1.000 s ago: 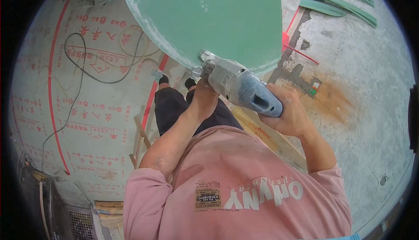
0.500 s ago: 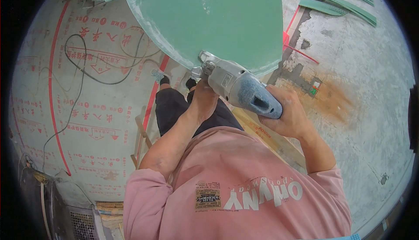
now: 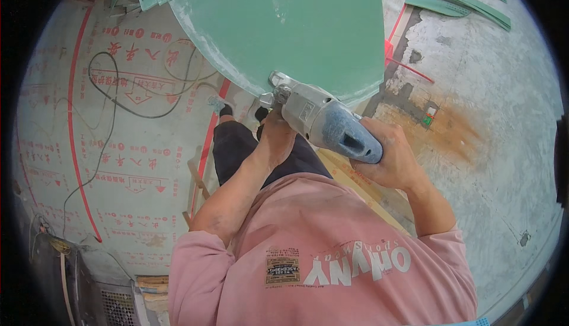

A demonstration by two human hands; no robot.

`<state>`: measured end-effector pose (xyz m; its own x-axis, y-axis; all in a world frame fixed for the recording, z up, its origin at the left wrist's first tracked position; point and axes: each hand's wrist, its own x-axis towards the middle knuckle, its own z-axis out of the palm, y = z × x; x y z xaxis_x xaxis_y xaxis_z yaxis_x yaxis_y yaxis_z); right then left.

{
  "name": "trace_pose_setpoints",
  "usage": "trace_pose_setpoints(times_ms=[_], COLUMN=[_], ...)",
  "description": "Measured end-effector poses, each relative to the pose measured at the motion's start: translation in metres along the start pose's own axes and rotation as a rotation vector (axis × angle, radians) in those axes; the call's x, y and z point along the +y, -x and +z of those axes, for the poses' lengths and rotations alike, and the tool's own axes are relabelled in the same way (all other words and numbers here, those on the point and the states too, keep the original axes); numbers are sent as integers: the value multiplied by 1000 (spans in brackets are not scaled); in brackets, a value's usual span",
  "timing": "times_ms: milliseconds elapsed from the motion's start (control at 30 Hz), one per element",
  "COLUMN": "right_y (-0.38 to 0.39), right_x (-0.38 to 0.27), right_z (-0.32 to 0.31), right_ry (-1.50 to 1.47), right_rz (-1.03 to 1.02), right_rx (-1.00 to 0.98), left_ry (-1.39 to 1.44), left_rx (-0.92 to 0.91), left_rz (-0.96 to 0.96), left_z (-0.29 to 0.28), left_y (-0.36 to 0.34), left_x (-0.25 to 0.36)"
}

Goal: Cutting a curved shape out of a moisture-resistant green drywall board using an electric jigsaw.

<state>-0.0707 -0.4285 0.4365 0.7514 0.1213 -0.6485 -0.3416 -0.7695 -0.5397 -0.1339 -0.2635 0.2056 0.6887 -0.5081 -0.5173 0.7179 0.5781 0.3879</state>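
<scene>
Concrete floor (image 3: 498,124), stained and dusty, spreads out beyond my right hand, and on the far side of my left hand lies pale sheeting (image 3: 71,148) printed in red, with a black cord (image 3: 112,101) looping over it. I hold a grey power tool (image 3: 323,121) in both hands, its head meeting the curved edge of a green board (image 3: 284,30) just ahead of my grip. My right hand (image 3: 391,160) is wrapped fully closed around the blue rear of the body; my left hand (image 3: 275,139) is closed round the front just behind the head, though I cannot tell exactly what its fingers clasp underneath. To do this well, I judge I should keep both wrists firm, let the head follow the curve steadily without forcing it, and keep my left fingers clear of the working end. The board seems to overhang near my legs, so I'd watch that it doesn't flex or shift. Green offcut strips (image 3: 456,3) lie well away past my right hand, near the top edge.
</scene>
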Motion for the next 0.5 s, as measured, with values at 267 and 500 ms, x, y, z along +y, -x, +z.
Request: trace_pose_setpoints(times_ms=[267, 500], right_y=[0, -2], right_x=[-1, -5], right_z=[2, 4], right_ry=[-37, -61], right_rz=[-7, -14], right_rx=[12, 33], left_ry=[154, 237], left_rx=[71, 90], left_rz=[-210, -209], left_z=[11, 7], left_y=[2, 2], left_x=[25, 27])
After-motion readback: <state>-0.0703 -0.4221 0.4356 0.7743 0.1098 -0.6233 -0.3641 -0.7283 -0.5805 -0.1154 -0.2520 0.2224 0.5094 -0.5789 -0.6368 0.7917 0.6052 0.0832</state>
